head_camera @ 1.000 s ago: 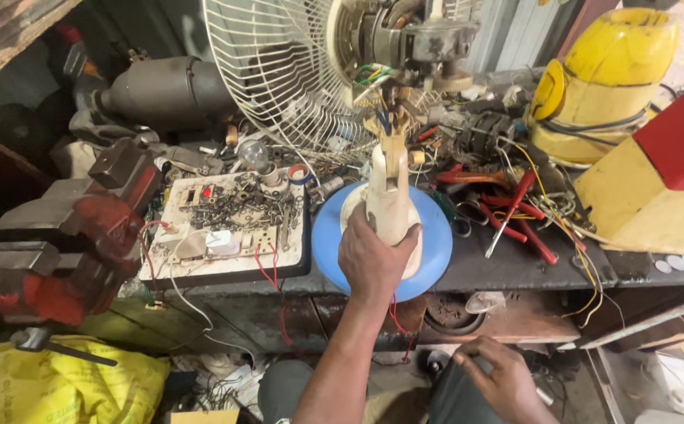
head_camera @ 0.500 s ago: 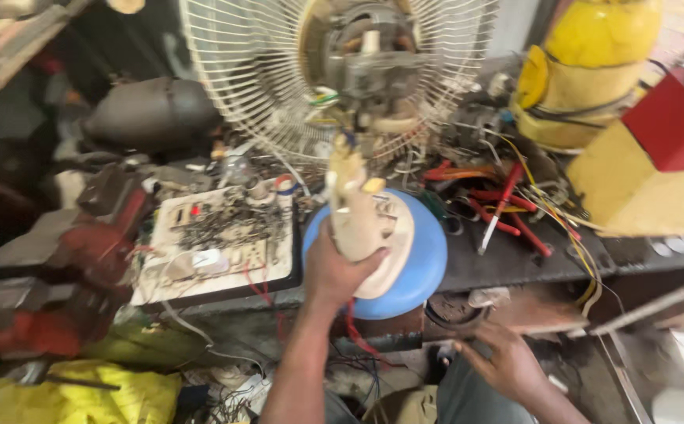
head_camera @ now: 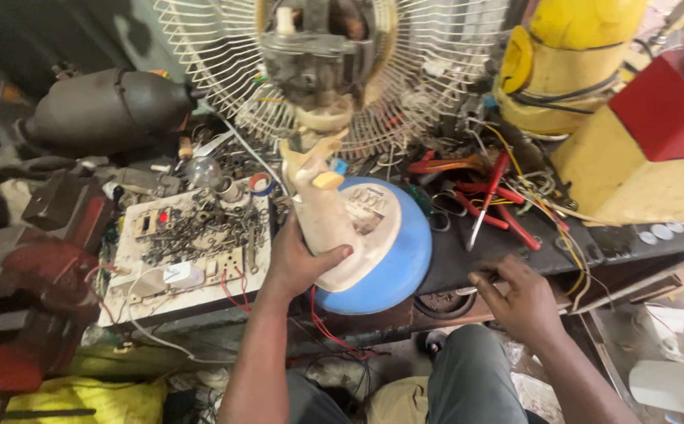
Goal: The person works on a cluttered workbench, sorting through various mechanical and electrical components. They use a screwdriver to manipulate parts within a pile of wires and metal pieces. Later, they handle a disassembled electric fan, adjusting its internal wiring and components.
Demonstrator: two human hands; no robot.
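A table fan stands on the cluttered bench, with a cream stand neck [head_camera: 322, 208] rising from a round blue and cream base [head_camera: 393, 263]. Above it sit the bare motor [head_camera: 318, 55] and the white wire guard [head_camera: 428, 86]. My left hand [head_camera: 299, 259] grips the lower neck of the stand. My right hand [head_camera: 515, 302] rests at the bench's front edge, its fingertips pinching a small metal part [head_camera: 468, 290] too small to identify. Red wires hang below the base.
A white switchboard [head_camera: 181, 251] strewn with screws lies left of the fan. A red vise [head_camera: 20, 306] stands at far left. Red-handled pliers [head_camera: 491, 196] and tangled wires lie right of the base. A yellow and red box [head_camera: 656, 157] and yellow canister [head_camera: 570, 55] are at right.
The view has closed in on the fan. My right hand has come up from below the bench to its front edge. My left hand still grips the stand.
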